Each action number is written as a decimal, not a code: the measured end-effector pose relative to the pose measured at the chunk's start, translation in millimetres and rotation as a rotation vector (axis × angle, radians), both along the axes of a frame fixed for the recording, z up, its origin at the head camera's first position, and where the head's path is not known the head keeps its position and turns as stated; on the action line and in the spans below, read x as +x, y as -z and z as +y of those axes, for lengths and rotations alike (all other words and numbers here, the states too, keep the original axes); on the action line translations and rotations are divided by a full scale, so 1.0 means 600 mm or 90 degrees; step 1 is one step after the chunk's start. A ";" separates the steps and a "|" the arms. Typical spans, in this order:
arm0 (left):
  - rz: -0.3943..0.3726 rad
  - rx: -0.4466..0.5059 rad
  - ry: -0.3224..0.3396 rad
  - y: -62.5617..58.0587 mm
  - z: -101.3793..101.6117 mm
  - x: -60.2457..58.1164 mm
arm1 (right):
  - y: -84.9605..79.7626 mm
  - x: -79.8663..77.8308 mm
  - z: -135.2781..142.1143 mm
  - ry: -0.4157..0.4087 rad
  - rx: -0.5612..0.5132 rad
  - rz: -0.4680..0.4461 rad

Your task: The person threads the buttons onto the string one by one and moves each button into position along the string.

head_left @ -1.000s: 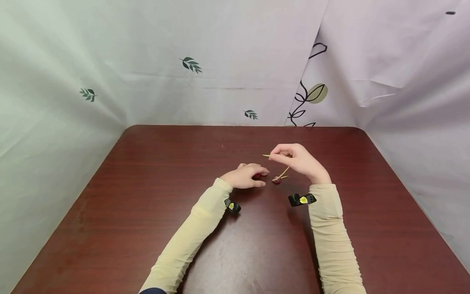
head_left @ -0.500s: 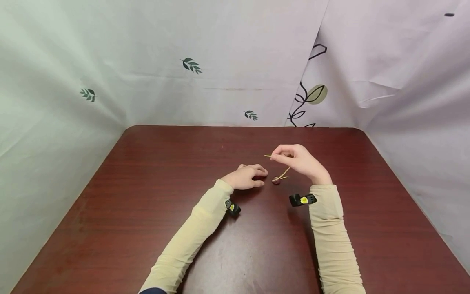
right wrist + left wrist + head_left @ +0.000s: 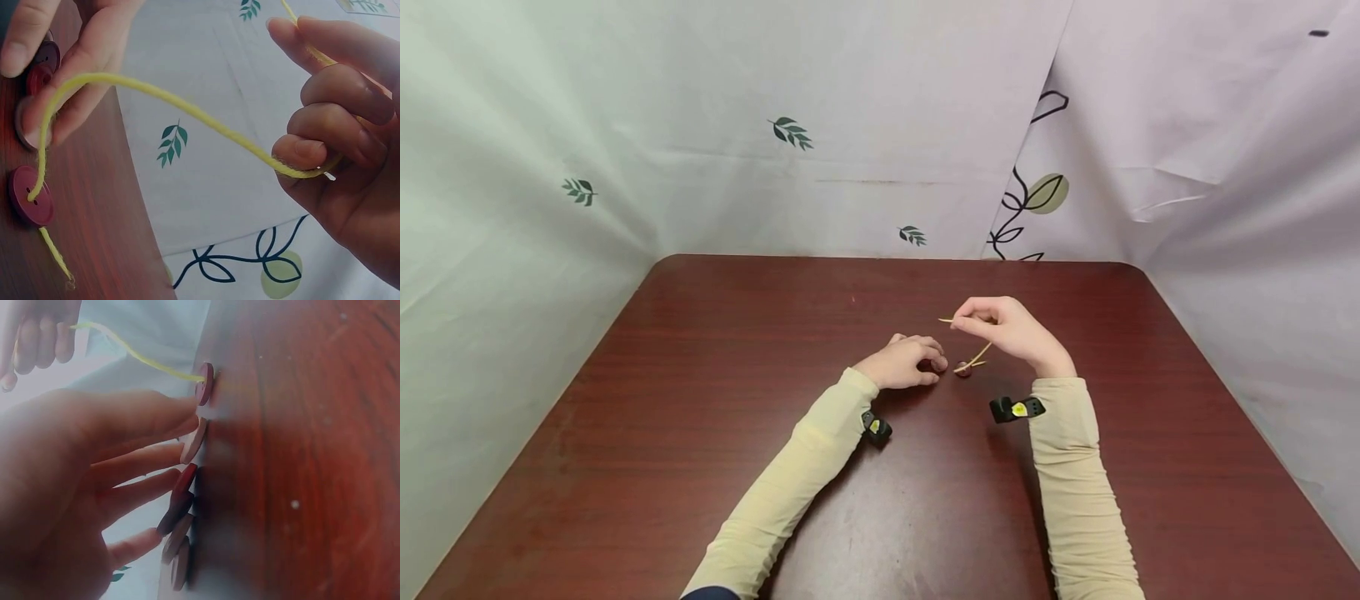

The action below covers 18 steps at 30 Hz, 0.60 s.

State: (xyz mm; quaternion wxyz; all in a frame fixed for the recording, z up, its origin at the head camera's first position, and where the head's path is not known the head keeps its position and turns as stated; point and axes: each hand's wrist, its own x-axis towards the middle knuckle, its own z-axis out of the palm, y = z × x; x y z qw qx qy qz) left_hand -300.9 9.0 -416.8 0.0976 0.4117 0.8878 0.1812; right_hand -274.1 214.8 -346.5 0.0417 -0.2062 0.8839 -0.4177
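Note:
My right hand (image 3: 1011, 327) is raised above the table, pinching a yellow cord (image 3: 187, 109) between thumb and index finger, other fingers curled over it. The cord droops and runs through a hole of a maroon button (image 3: 22, 187) on the table; its short frayed tail (image 3: 55, 251) comes out below. My left hand (image 3: 897, 364) hovers low beside that button, fingers spread and gently bent. Its fingertips touch a row of loose buttons: a pale brownish one (image 3: 194, 442), a red one (image 3: 184, 480), a dark one (image 3: 175, 514) and several brownish ones, partly hidden.
The dark red wooden table (image 3: 737, 333) reaches back to a white curtain (image 3: 850, 200) with leaf prints, which also closes off both sides. A black wrist camera (image 3: 876, 427) is strapped over the left sleeve, another camera (image 3: 1017, 409) over the right.
The left fingers draw back slightly and bend a little more, and a button now shows beneath the fingertips. The right hand stays nearly still with the cord.

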 end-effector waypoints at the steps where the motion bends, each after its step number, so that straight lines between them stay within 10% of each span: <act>1: 0.006 0.001 0.001 0.000 0.001 0.000 | 0.000 0.000 0.000 -0.001 0.002 0.002; 18: 0.037 0.022 0.005 -0.010 -0.001 0.004 | 0.000 0.000 0.004 -0.001 0.013 0.004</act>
